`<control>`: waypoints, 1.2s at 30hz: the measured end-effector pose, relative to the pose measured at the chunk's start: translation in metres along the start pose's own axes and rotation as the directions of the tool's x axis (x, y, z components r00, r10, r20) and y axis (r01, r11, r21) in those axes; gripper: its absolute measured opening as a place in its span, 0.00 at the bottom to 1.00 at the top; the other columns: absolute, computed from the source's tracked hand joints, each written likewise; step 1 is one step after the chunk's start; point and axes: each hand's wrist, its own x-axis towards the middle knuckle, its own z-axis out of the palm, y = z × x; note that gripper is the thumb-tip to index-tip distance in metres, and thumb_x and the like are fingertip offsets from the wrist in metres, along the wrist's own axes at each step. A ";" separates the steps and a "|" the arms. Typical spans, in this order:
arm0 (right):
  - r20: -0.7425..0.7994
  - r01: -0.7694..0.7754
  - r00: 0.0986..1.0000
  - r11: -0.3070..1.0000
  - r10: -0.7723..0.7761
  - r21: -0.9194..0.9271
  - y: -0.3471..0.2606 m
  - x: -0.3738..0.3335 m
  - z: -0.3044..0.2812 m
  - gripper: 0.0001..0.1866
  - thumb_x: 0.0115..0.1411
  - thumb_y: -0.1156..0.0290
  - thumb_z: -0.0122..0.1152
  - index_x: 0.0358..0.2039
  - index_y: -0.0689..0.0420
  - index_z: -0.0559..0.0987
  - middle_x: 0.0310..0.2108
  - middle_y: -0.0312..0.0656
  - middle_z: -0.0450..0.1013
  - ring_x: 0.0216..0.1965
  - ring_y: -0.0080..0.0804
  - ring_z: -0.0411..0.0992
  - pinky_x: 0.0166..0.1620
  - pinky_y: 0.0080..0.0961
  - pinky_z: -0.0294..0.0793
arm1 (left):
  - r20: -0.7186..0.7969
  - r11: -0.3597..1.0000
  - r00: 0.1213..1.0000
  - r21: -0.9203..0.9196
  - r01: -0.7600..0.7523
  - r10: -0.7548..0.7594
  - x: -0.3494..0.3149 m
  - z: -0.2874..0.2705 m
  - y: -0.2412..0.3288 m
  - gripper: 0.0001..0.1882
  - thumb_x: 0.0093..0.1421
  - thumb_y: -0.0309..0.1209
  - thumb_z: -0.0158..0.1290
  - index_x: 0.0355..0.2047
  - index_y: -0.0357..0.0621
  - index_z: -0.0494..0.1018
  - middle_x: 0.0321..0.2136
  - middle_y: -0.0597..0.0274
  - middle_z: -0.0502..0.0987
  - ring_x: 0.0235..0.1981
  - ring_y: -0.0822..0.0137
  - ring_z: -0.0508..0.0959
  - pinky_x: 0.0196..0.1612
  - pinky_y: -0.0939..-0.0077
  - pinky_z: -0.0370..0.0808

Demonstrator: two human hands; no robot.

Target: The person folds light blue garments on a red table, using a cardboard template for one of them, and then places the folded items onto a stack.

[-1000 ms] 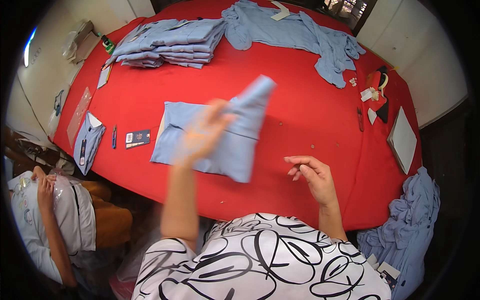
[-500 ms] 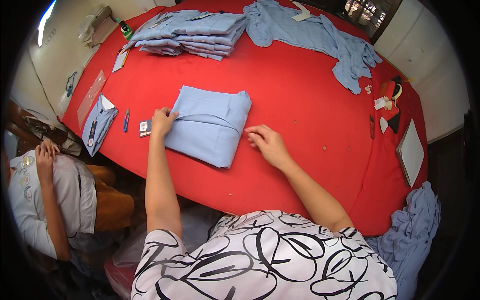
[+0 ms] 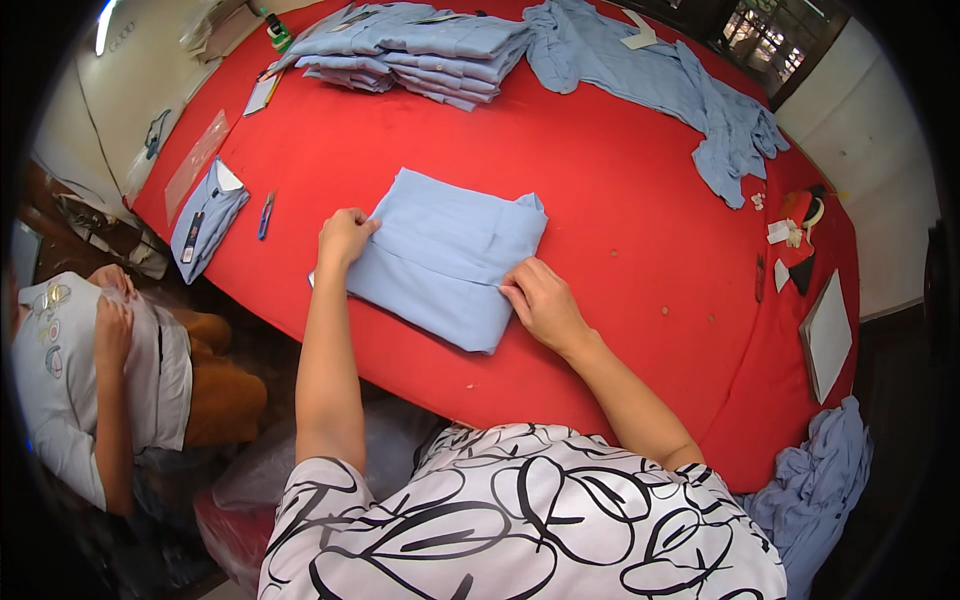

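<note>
red cloth [image 3: 620,180] under neatly folded blue garment [image 3: 440,235]

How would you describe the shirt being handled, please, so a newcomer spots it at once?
On the near half of the red tablecloth, a folded light-blue shirt lies between the left hand and right hand. Unlike the shirt stack beyond and tagged shirt leftward, it has both hands on it.

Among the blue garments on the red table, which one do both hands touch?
The folded garment between the left hand and right hand; the stack, unfolded garment and tagged garment lie untouched.
</note>
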 end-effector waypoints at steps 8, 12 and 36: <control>-0.024 -0.244 0.970 0.960 0.243 -0.136 0.002 -0.018 -0.052 0.06 0.59 0.73 0.61 0.33 0.62 0.74 0.36 0.46 0.69 0.37 0.45 0.70 0.43 0.35 0.71 | -0.008 0.960 0.999 -0.278 -0.037 0.036 -0.049 0.036 -0.006 0.09 0.55 0.29 0.62 0.30 0.36 0.77 0.24 0.52 0.79 0.28 0.58 0.80 0.34 0.65 0.75; -0.062 -0.489 0.870 0.843 0.489 -0.226 0.015 -0.025 -0.085 0.09 0.63 0.69 0.57 0.38 0.62 0.76 0.41 0.47 0.70 0.42 0.44 0.71 0.46 0.36 0.72 | 0.026 0.920 0.988 -0.370 -0.131 0.151 -0.091 0.060 0.014 0.08 0.57 0.22 0.58 0.35 0.36 0.70 0.24 0.52 0.77 0.27 0.59 0.79 0.32 0.66 0.76; -0.237 -0.363 0.929 0.811 0.282 -0.458 0.045 -0.026 -0.069 0.30 0.65 0.53 0.55 0.65 0.48 0.67 0.70 0.47 0.53 0.72 0.53 0.44 0.68 0.65 0.35 | -0.068 0.694 0.709 -0.154 -0.703 0.702 -0.112 0.119 0.167 0.18 0.64 0.36 0.53 0.46 0.34 0.76 0.49 0.45 0.76 0.51 0.49 0.74 0.50 0.58 0.72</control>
